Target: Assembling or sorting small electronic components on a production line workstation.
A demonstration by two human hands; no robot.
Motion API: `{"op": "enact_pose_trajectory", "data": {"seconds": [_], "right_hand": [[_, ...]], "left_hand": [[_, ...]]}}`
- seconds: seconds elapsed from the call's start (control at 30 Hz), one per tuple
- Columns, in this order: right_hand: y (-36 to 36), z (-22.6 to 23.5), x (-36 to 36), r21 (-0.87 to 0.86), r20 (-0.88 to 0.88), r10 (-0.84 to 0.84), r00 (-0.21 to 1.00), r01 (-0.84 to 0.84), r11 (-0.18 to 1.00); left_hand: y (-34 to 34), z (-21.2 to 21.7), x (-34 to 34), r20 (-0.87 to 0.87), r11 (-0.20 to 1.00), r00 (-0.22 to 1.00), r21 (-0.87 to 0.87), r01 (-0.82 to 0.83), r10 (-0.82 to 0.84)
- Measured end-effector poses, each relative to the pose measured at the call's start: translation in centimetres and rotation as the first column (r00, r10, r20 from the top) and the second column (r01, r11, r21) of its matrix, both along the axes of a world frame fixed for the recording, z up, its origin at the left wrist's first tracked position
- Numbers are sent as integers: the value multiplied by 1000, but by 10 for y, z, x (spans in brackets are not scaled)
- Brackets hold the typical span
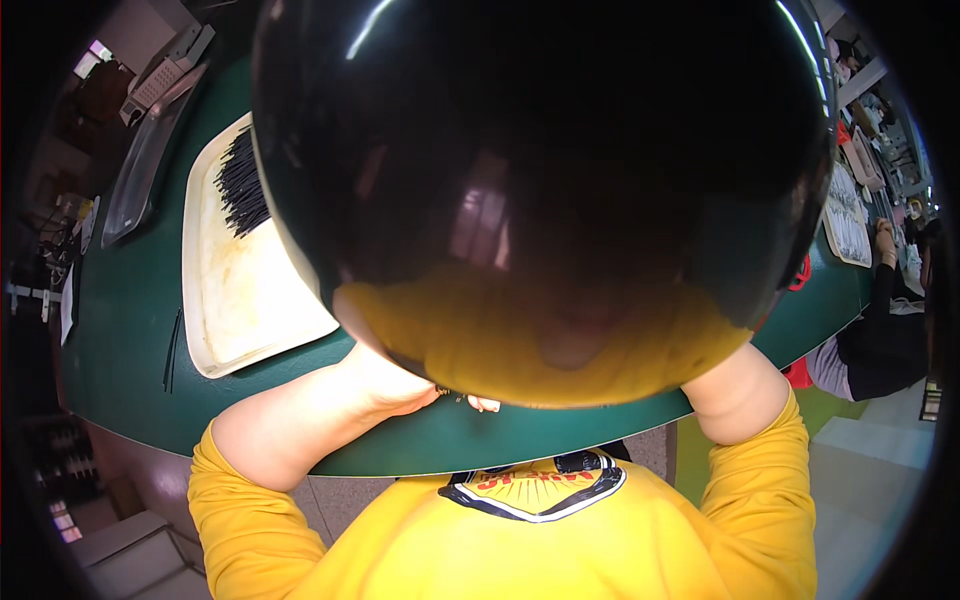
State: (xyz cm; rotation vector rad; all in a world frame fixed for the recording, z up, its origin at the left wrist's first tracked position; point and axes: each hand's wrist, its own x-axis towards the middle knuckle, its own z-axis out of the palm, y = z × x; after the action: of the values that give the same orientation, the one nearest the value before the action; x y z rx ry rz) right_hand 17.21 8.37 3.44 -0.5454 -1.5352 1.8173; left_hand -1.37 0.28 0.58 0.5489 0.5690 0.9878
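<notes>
A large dark, glossy, rounded thing (560, 200) fills the middle of the view and mirrors the yellow top. It hides most of what lies under it. My left hand (405, 388) shows only in part at its lower edge, over the green table (500, 440). Beside this hand are small dark bits I cannot make out, and a fingertip (484, 404) whose hand I cannot tell. My right forearm (740, 395) goes in under the dark thing, which hides my right hand. Left of it stands a cream tray (235, 290) with a bundle of thin black strips (242, 185).
Several loose black strips (172, 350) lie left of the tray. A clear plastic tray (145, 165) and a desk phone (165, 80) are at the far left. On the right are a red-handled thing (801, 273), a tray of pale pieces (848, 220) and another person's hand (885, 243).
</notes>
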Motion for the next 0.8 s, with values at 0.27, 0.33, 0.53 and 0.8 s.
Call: {"op": "enact_pose_trajectory", "data": {"seconds": [0.27,0.33,0.53,0.8], "right_hand": [[5,-11,4,-59,-32,1,999,-3,998],[3,0,1,-151,-58,60,997,-68,986],[5,-12,-1,52,13,22,1000,-23,998],[4,-21,-6,291,-109,-72,991,101,951]], "left_hand": [[0,-1,-2,92,999,995,-34,38,-35],[0,-3,-3,119,998,992,-41,48,-43],[0,-2,-12,219,994,971,-27,109,-100],[-3,11,-2,-304,996,948,42,-82,91]]}}
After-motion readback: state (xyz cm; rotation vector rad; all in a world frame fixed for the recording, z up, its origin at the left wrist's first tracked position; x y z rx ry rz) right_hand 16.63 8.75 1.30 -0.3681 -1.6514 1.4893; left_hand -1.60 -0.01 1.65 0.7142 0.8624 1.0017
